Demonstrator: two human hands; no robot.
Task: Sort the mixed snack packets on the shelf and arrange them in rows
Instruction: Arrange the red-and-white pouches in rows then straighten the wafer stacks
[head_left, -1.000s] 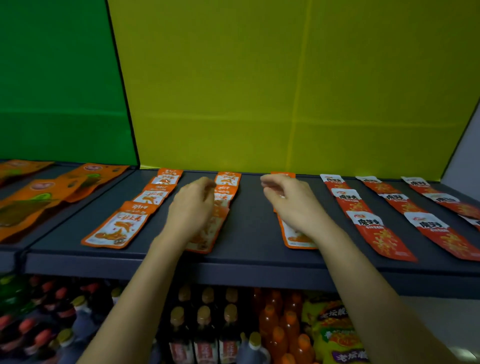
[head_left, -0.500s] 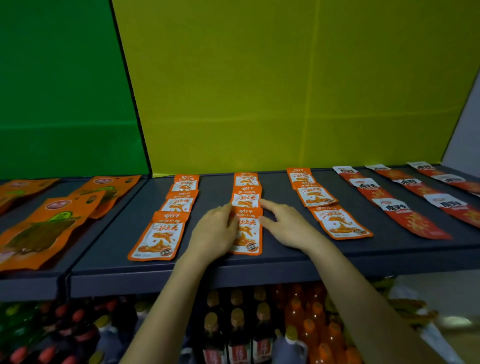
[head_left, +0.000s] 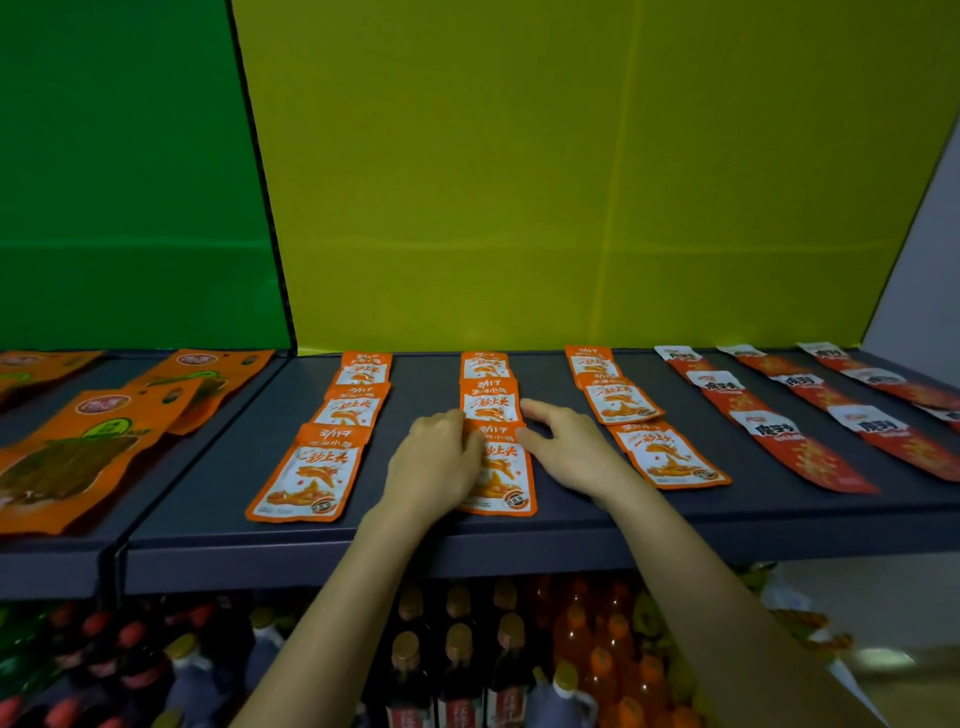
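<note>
Your left grip (head_left: 436, 467) curls over the front middle packet (head_left: 506, 478) on the shelf (head_left: 208, 493), pinch unclear; your right grip (head_left: 571, 452), spread, touches its other edge.

I count nine small orange-and-white packets (head_left: 311, 473) that I can tell apart, in three rows of three; the overlaps at the back may hide more. To their right lie red packets (head_left: 795, 452) with white labels, also in three rows: three in the first, three in the second, and two plain in the last, with a third cut by the edge. On the left sit at least three large orange pouches (head_left: 78, 447). The shelf (head_left: 571, 530) shows two sections. I have two hands up there, my left hand (head_left: 436, 467) and my right hand (head_left: 571, 452). The bottles (head_left: 457, 644) below are too dim and crowded to count.
</note>
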